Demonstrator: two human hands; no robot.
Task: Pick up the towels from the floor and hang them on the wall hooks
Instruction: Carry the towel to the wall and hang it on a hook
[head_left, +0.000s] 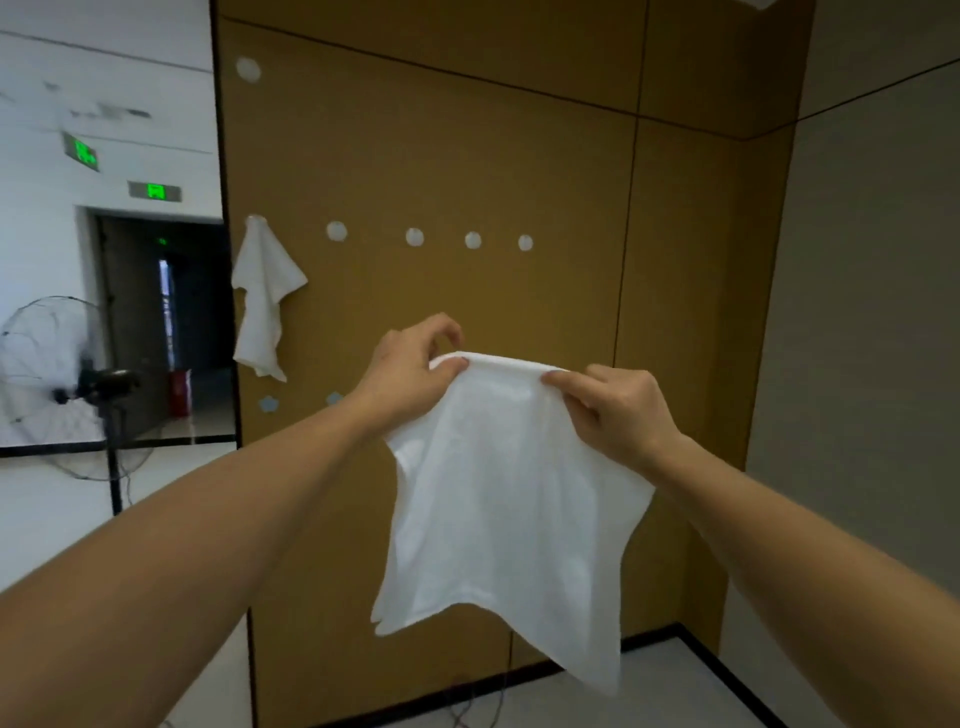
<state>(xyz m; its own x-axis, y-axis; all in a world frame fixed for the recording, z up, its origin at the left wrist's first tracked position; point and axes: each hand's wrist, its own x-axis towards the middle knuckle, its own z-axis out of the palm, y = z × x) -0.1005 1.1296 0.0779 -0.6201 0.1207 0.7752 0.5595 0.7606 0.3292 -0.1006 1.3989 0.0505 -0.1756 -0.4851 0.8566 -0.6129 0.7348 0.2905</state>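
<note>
1. Two green lit signs hang high on the white wall at the left, one (81, 151) angled and one (155, 191) above a dark doorway (166, 322); their writing is too blurred to read.
2. A standing fan (57, 384) with a wire cage stands at the far left, in front of that doorway.
3. A tan panelled wall (519, 156) faces the person. A row of round white wall hooks (415, 237) runs across it, with one more hook (248, 69) higher up at the left.
4. One white towel (264, 301) already hangs from the leftmost hook in the row.
5. Nothing stands between the hands and the bare hooks.
6. The left hand (410, 374) and right hand (613, 410) each pinch the top edge of a second white towel (509, 509), grip clamped on cloth.
7. That towel hangs below both hands, in front of the wall and lower than the hook row.
</note>
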